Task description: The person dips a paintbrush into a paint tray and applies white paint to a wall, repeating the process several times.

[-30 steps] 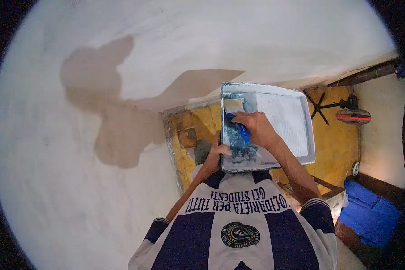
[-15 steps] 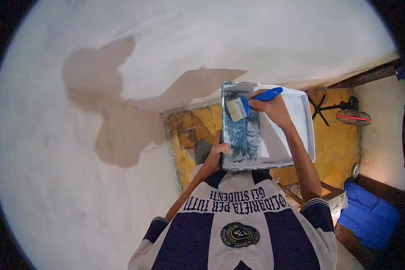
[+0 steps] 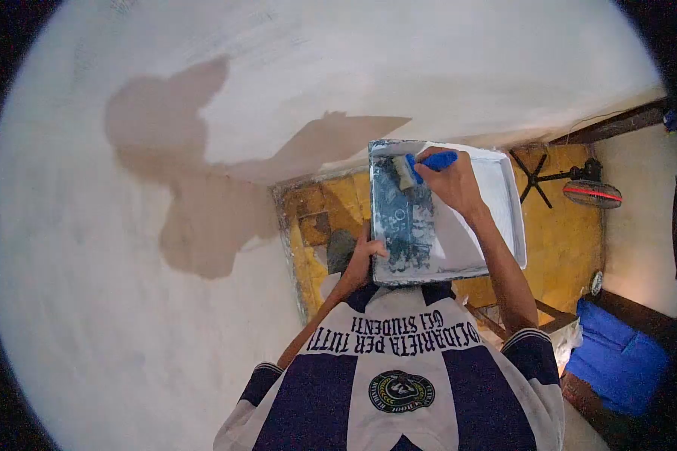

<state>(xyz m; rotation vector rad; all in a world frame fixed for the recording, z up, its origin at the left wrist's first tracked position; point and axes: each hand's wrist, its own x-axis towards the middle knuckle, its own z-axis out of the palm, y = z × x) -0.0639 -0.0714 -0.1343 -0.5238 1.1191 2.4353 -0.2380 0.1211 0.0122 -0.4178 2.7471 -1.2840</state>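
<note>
A rectangular paint tray (image 3: 470,259) with a white rim and a dark, paint-smeared left part is held in front of my chest. My left hand (image 3: 368,252) grips its left edge, thumb over the rim. Over the upper part of the tray, my right hand (image 3: 447,180) is closed round the blue handle of a paintbrush (image 3: 406,173). The pale bristles point left and lie over the dark area near the tray's upper left corner; whether they touch it is hard to tell.
A white wall (image 3: 75,248) with my shadow on it fills the left and top. On the right are a fan (image 3: 593,194) on a black stand, yellow floor (image 3: 568,255), blue cloth (image 3: 617,357) and a wooden frame (image 3: 553,322).
My right hand and the brush have shifted slightly; the bristles have turned and now look narrower, nearer the tray's upper edge. My left hand keeps its hold on the tray.
</note>
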